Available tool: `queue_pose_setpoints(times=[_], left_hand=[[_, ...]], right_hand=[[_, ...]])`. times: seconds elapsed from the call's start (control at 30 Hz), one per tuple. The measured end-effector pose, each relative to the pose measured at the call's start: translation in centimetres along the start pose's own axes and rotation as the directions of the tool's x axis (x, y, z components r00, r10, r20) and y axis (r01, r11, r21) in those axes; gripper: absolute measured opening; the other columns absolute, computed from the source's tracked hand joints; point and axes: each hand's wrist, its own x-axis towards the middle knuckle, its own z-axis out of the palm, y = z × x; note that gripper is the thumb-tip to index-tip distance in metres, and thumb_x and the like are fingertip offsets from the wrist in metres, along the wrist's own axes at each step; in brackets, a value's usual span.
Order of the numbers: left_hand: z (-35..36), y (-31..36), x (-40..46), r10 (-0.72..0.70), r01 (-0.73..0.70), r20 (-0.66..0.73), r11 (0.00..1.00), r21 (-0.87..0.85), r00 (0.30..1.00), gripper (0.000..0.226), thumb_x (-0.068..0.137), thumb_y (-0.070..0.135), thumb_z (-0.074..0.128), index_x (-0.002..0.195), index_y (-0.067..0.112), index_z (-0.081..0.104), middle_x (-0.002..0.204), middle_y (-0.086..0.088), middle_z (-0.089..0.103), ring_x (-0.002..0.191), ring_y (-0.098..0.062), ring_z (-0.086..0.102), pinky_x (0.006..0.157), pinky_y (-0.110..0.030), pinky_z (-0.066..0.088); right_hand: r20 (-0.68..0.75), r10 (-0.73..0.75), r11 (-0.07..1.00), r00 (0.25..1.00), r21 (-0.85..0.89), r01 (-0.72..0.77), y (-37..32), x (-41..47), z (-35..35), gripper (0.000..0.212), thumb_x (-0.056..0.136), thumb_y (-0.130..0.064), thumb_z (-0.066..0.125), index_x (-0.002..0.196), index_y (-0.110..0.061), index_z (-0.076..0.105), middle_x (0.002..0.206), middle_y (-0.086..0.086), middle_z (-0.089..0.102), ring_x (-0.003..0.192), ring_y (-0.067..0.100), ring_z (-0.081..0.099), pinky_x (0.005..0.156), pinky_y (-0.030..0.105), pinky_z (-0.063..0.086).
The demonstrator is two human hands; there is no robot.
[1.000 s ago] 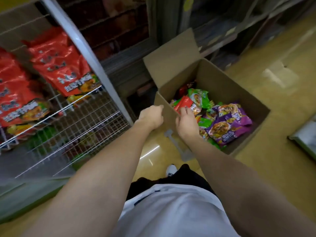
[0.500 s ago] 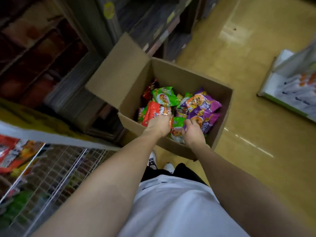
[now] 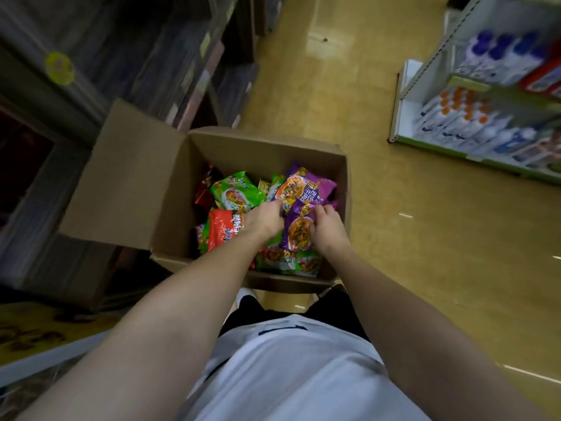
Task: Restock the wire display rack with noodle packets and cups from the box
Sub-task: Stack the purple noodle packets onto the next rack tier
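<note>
An open cardboard box [image 3: 267, 147] stands on the floor in front of me, holding several noodle packets. A purple packet [image 3: 296, 230] lies between my hands, with another purple packet [image 3: 306, 185] behind it. A green packet [image 3: 235, 192] and a red packet [image 3: 223, 229] lie to the left. My left hand [image 3: 265, 218] and my right hand [image 3: 326, 227] are both down in the box, fingers curled on the edges of the near purple packet. The wire display rack [image 3: 36, 369] shows only as a blurred white bar at the lower left.
The box's flap [image 3: 121, 177] folds out to the left. Dark shelving [image 3: 136, 56] runs along the left. A white shelf with bottles [image 3: 485, 117] stands at the right across the yellow floor [image 3: 394, 238]. My white shirt fills the bottom.
The view has swung right and down, away from the rack. Both hands went from the box's near edge deeper inside, from the red and green packets onto the purple one.
</note>
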Motion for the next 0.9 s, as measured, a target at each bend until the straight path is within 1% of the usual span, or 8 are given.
queue_pose_setpoints(times=[0.13,0.3,0.4,0.5,0.6,0.7,0.77,0.9], left_hand=[[0.2,1.2,2.8,-0.08,0.079,-0.002,0.995,-0.065,0.997,0.021,0.095,0.013,0.054,0.115,0.016,0.058,0.11,-0.011,0.067,0.096,-0.031,0.064,0.073,-0.037,0.052],[0.9,2.9,4.9,-0.191,0.189,0.014,0.959,-0.209,0.982,0.033,0.096,0.02,0.059,0.129,0.017,0.056,0.12,-0.01,0.065,0.104,-0.03,0.064,0.085,-0.039,0.055],[1.3,3.4,6.0,-0.236,0.231,0.015,0.935,-0.27,0.972,0.038,0.096,0.018,0.061,0.133,0.018,0.054,0.128,-0.011,0.061,0.109,-0.031,0.062,0.088,-0.04,0.054],[1.8,3.2,7.0,-0.297,0.287,0.019,0.902,-0.323,0.955,0.055,0.096,0.016,0.06,0.148,0.02,0.043,0.14,-0.013,0.054,0.118,-0.034,0.059,0.094,-0.041,0.052],[2.3,2.6,7.8,-0.386,0.373,0.064,0.816,-0.441,0.92,0.067,0.097,0.014,0.061,0.156,0.023,0.031,0.143,-0.015,0.054,0.119,-0.035,0.06,0.099,-0.044,0.052],[3.0,1.8,8.4,-0.455,0.444,0.114,0.732,-0.518,0.883,0.073,0.097,0.014,0.063,0.159,0.026,0.026,0.14,-0.017,0.055,0.114,-0.034,0.062,0.096,-0.044,0.054],[3.6,1.6,8.8,-0.48,0.469,0.144,0.675,-0.569,0.865,0.074,0.096,0.014,0.066,0.158,0.025,0.028,0.138,-0.016,0.057,0.115,-0.033,0.062,0.097,-0.043,0.054],[4.2,1.9,9.5,-0.521,0.517,0.207,0.566,-0.642,0.828,0.069,0.089,0.017,0.076,0.15,0.01,0.043,0.138,-0.015,0.059,0.124,-0.032,0.058,0.107,-0.044,0.047]], right_hand=[[0.071,-0.053,0.997,0.996,-0.054,0.057,1.3,3.5,-1.8,0.047,0.101,-0.015,0.053,0.146,-0.008,0.043,0.141,0.015,0.046,0.127,0.032,0.047,0.108,0.042,0.042],[0.233,-0.115,0.99,0.966,-0.053,0.13,2.1,7.0,-2.9,0.058,0.097,-0.012,0.059,0.15,-0.008,0.037,0.145,0.016,0.043,0.132,0.034,0.044,0.11,0.044,0.041],[0.331,-0.146,0.984,0.932,-0.05,0.172,2.3,8.7,-2.7,0.059,0.096,-0.012,0.058,0.151,-0.009,0.037,0.147,0.016,0.043,0.133,0.037,0.046,0.111,0.045,0.042],[0.438,-0.179,0.967,0.881,-0.085,0.238,2.6,10.1,-2.3,0.058,0.096,-0.014,0.057,0.151,-0.011,0.039,0.147,0.016,0.045,0.131,0.038,0.049,0.11,0.047,0.041],[0.53,-0.165,0.946,0.832,-0.155,0.286,3.0,11.2,-1.8,0.061,0.096,-0.021,0.059,0.153,-0.015,0.037,0.147,0.013,0.045,0.133,0.034,0.047,0.112,0.05,0.037],[0.55,-0.148,0.925,0.822,-0.217,0.312,3.3,11.9,-1.2,0.06,0.096,-0.029,0.064,0.149,-0.018,0.04,0.144,0.012,0.044,0.134,0.035,0.045,0.115,0.057,0.029],[0.559,-0.143,0.924,0.817,-0.22,0.313,3.5,12.5,-0.8,0.056,0.094,-0.032,0.068,0.144,-0.02,0.046,0.141,0.012,0.045,0.134,0.036,0.042,0.115,0.06,0.025],[0.594,-0.127,0.93,0.794,-0.207,0.303,3.5,13.2,-0.7,0.054,0.092,-0.033,0.071,0.141,-0.022,0.048,0.136,0.012,0.046,0.134,0.034,0.04,0.115,0.06,0.025]])
